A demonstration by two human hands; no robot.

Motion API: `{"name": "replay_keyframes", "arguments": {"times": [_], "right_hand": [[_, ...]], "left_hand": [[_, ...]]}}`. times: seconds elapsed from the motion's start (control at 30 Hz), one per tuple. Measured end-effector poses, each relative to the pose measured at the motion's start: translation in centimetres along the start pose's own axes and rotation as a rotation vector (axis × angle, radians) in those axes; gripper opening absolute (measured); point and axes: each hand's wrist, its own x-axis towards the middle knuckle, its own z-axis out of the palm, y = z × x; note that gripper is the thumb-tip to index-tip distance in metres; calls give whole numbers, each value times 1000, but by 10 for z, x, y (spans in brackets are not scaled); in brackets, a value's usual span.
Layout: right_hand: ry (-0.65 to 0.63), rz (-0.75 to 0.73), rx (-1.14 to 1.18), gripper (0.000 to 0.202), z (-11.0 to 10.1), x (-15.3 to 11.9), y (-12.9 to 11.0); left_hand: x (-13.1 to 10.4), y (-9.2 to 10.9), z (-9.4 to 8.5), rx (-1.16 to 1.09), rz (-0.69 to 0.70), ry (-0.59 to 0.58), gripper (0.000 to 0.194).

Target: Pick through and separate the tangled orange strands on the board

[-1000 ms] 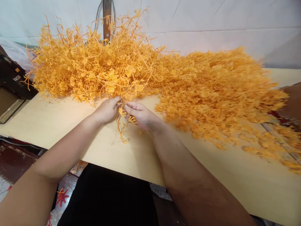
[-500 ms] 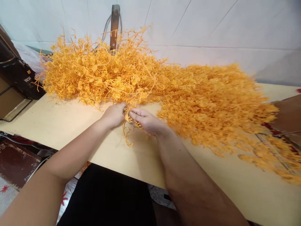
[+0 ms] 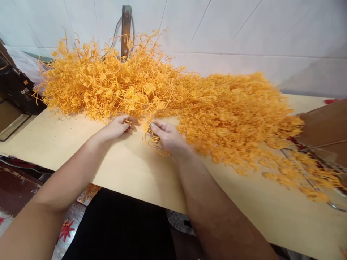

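Observation:
Orange plastic flower sprigs lie in a big loose heap (image 3: 108, 83) in front of me, with a flatter, denser pile (image 3: 230, 112) to its right. My right hand (image 3: 170, 137) pinches a small orange flower sprig (image 3: 155, 141), whose thin stems dangle below the thumb. To its left, my left hand (image 3: 121, 126) is curled at the heap's front edge, and a bit of orange sprig shows between thumb and forefinger. A gap separates the two hands. Its other fingertips are partly hidden.
Both piles rest on a pale tabletop (image 3: 127, 162). A rusty metal bracket (image 3: 126, 32) stands behind, against the white wall. A black box (image 3: 20, 86) is at the left, a brown carton (image 3: 325, 126) at the right. A metal rod (image 3: 300, 169) lies beneath the right-hand sprigs.
My hands, close together before, have drawn apart, the left one moving leftward. The sprig stays in my right hand. The whole view has shifted slightly.

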Motion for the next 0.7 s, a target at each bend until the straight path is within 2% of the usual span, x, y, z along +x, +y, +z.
{"name": "replay_keyframes", "arguments": {"times": [0.17,0.23,0.37,0.43,0.63,0.7], "right_hand": [[-40,-5,-7,46,5,-3,-5],[-41,-32,-26,42,4,-2,-4],[-79,-74,-49,37,6,0,0],[-77,-69,-42,37,9,0,1],[-153,-97,54,37,17,-4,-4],[-163,-53,119,38,15,-8,-8]], "left_hand": [[-4,8,6,-164,-38,-97,15],[-5,7,8,-126,-42,-124,7],[-4,2,16,-25,49,-135,17],[-3,0,20,-90,59,-151,12],[-1,-1,30,-371,-3,-130,25],[-3,-2,32,-479,-16,-170,24]]}}
